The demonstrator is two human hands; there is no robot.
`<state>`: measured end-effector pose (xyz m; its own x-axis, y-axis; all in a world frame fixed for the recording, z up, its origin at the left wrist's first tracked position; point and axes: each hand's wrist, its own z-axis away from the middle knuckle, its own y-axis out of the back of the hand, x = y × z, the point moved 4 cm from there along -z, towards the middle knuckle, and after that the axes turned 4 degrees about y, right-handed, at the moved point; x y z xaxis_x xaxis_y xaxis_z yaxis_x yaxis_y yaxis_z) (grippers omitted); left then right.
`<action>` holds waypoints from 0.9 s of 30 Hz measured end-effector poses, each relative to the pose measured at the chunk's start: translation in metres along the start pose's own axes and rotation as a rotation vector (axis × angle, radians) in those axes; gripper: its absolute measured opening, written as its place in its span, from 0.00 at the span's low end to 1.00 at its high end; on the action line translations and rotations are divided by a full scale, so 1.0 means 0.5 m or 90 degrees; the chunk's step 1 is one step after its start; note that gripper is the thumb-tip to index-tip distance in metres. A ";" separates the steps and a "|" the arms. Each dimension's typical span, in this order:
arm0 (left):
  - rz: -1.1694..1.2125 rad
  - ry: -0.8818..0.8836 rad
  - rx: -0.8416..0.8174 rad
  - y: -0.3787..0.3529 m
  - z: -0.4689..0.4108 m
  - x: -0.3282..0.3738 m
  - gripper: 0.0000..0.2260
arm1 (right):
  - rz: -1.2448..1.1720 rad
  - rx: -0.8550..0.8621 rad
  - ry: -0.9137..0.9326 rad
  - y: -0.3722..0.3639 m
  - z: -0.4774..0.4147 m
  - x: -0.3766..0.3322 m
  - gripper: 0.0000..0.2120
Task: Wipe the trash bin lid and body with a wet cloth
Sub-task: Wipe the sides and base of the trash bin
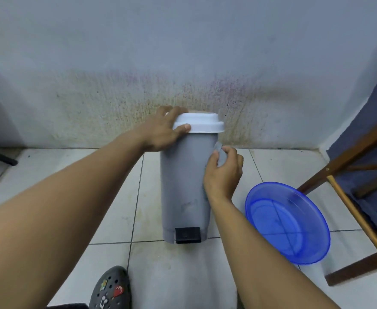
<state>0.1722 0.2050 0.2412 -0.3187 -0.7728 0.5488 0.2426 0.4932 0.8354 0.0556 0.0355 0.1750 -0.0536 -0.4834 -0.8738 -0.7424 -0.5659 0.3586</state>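
Head: bin [185,186] upright, pedal [187,235] toward camera; left fingers [176,112] grip lid [202,123], right fingers [230,150] pinch cloth [220,156].

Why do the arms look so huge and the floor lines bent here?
Head view: the wide-angle lens swells the near forearms and bows the tile lines toward the edges; the light is soft and even, with only a faint shadow on the floor in front of the bin; the whole frame is slightly soft.
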 end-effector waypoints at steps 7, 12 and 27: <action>0.000 0.001 -0.007 -0.005 0.006 0.006 0.29 | 0.012 -0.005 0.187 -0.058 0.030 -0.083 0.11; -0.030 -0.012 0.001 -0.011 0.026 0.010 0.30 | 0.001 -0.061 0.262 -0.073 0.090 -0.089 0.11; -0.140 -0.064 0.187 -0.162 0.232 0.020 0.28 | -0.300 0.016 -0.439 0.072 0.128 0.084 0.03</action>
<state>0.0430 0.2038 0.1824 -0.4262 -0.8370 0.3433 -0.1099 0.4246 0.8987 -0.0162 0.0373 0.1301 -0.1245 0.3221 -0.9385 -0.8040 -0.5870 -0.0948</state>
